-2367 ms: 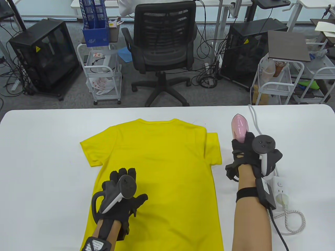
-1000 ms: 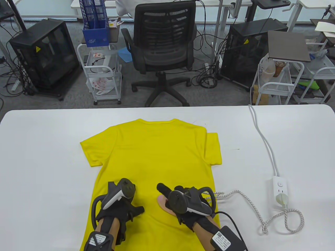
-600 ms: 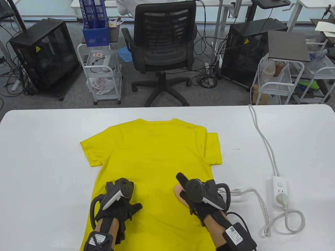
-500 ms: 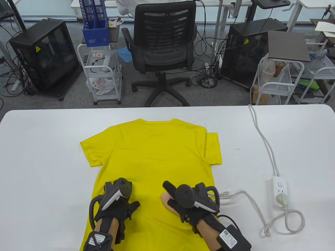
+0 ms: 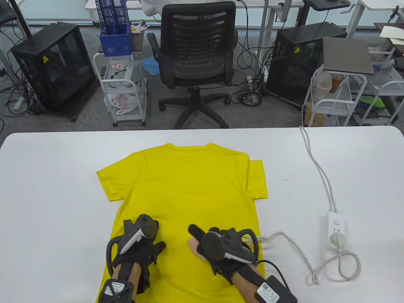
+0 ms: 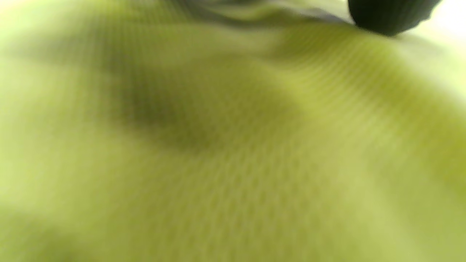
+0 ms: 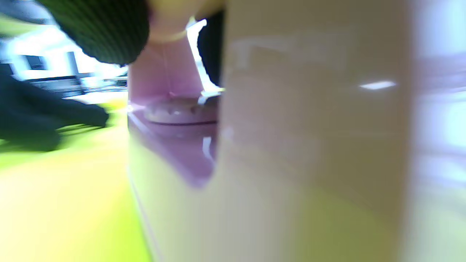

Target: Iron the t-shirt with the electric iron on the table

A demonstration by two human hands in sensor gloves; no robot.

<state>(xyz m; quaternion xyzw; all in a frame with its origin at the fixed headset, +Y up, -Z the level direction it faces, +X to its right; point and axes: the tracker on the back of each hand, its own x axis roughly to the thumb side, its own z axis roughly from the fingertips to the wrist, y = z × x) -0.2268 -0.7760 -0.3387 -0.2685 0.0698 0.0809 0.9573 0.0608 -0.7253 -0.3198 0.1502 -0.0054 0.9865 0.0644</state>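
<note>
A yellow t-shirt (image 5: 189, 189) lies flat on the white table (image 5: 47, 189), collar away from me. My right hand (image 5: 217, 249) grips the pink iron (image 5: 194, 247), which sits on the shirt's lower middle, its nose pointing left and away. The iron fills the right wrist view (image 7: 174, 120), pink and cream, very close and blurred. My left hand (image 5: 139, 249) rests palm down on the shirt's lower left part. The left wrist view shows only blurred yellow cloth (image 6: 218, 145) and one dark fingertip (image 6: 389, 14).
A white power strip (image 5: 337, 228) lies at the right of the table, its white cable (image 5: 318, 167) running to the far edge. The iron's braided cord (image 5: 328, 262) loops between strip and shirt. An office chair (image 5: 195, 60) and carts stand beyond the table.
My right hand took the iron from the right of the table onto the shirt's lower part, and has slid it right, then back left. My left hand edged slightly toward me.
</note>
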